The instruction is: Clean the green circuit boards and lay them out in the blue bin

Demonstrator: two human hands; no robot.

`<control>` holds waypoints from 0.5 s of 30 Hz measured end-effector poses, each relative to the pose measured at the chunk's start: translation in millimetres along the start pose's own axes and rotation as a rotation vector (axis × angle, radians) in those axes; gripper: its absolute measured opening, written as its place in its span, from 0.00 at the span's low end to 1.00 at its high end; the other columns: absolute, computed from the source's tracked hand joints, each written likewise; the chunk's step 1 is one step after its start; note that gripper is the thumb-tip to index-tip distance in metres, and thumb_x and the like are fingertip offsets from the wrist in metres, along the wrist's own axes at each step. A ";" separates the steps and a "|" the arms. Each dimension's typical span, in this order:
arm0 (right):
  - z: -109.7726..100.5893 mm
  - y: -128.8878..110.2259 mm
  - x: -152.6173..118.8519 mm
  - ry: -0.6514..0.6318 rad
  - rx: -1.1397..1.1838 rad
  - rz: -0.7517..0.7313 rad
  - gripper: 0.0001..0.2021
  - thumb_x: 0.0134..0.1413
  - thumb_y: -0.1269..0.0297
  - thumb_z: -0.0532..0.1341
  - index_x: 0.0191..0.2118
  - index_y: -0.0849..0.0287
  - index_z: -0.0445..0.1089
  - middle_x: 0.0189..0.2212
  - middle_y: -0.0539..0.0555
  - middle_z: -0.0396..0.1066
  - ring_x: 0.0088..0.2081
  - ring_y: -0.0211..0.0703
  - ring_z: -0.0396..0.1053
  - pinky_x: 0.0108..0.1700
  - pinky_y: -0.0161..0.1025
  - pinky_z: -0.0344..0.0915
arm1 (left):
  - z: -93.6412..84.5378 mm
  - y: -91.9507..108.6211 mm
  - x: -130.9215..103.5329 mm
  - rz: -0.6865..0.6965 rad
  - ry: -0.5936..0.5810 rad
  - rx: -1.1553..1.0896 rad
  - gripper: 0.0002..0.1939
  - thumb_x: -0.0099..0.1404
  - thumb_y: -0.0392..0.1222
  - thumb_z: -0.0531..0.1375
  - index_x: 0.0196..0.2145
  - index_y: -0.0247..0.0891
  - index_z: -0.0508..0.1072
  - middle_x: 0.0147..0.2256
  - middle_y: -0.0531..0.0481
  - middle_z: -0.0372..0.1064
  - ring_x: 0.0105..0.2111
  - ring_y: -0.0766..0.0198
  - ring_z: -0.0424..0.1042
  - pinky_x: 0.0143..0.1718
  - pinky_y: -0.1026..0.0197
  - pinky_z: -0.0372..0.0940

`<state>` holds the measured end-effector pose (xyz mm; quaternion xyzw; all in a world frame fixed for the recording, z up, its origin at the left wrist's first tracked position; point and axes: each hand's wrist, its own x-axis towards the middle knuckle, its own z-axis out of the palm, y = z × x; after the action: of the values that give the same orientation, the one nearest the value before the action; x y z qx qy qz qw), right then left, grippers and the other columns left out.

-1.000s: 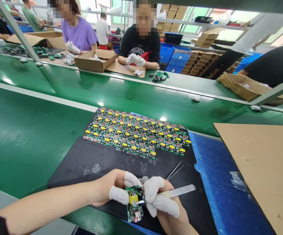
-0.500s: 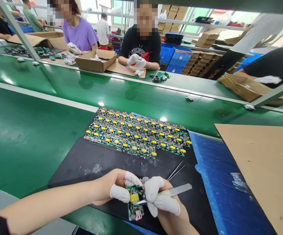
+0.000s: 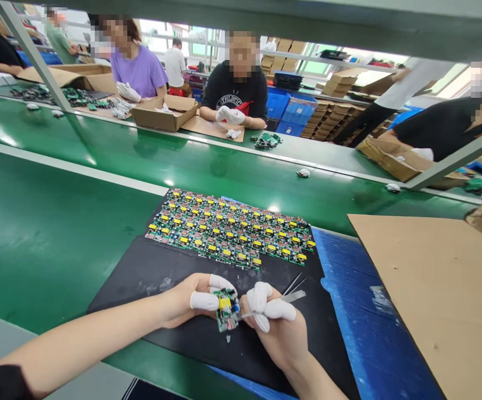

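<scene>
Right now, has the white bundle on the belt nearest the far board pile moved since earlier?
Yes, the white bundle has moved left, closer to the far board pile.

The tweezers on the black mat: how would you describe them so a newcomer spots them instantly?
Over the black mat, find the right hand. The tweezers lie just beyond its fingers: two thin prongs in a narrow V, unlike the single, wider flat tool held in that hand.

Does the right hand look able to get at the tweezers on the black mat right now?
Probably, but not freely: the tweezers lie just beyond the right hand, prongs uncovered. That hand already grips a flat-ended tool, which would likely need shifting or setting down first.
</scene>
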<state>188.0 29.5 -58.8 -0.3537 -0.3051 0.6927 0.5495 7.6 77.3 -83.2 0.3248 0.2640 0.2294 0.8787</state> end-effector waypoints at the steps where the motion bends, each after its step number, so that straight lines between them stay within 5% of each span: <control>1: -1.9 -2.6 1.2 0.032 -0.122 -0.098 0.03 0.35 0.66 0.57 0.19 0.55 0.67 0.11 0.44 0.53 0.16 0.36 0.48 0.21 0.35 0.52 | -1.0 1.5 0.8 0.028 0.021 0.006 0.26 0.39 0.47 0.76 0.37 0.34 0.79 0.32 0.45 0.78 0.30 0.60 0.75 0.34 0.60 0.68; 7: -24.5 -34.6 -1.9 0.202 -0.730 -0.565 0.09 0.45 0.73 0.64 0.31 0.52 0.79 0.29 0.52 0.75 0.31 0.44 0.67 0.36 0.41 0.62 | 4.5 21.5 -4.3 0.230 0.185 0.118 0.24 0.40 0.41 0.76 0.37 0.35 0.79 0.34 0.48 0.77 0.35 0.60 0.73 0.42 0.60 0.65; 11: -54.1 -45.1 -18.1 0.142 -1.628 -0.944 0.18 0.53 0.78 0.57 0.43 0.54 0.79 0.33 0.56 0.77 0.33 0.48 0.67 0.35 0.42 0.64 | 19.4 24.8 -26.2 0.359 0.259 0.212 0.24 0.42 0.40 0.76 0.39 0.39 0.79 0.39 0.49 0.76 0.40 0.60 0.71 0.46 0.60 0.64; 15: -87.6 -36.2 -34.4 0.265 -2.087 -0.937 0.19 0.52 0.81 0.53 0.42 0.58 0.78 0.31 0.58 0.77 0.30 0.51 0.67 0.31 0.43 0.66 | 28.1 -2.5 -51.8 0.468 0.316 0.367 0.25 0.47 0.47 0.75 0.43 0.40 0.78 0.40 0.48 0.75 0.40 0.58 0.71 0.45 0.60 0.66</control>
<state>285.0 6.5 -73.5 -0.5583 -0.7712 -0.2118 0.2206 -13.7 33.2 -50.4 0.4899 0.3523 0.4210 0.6772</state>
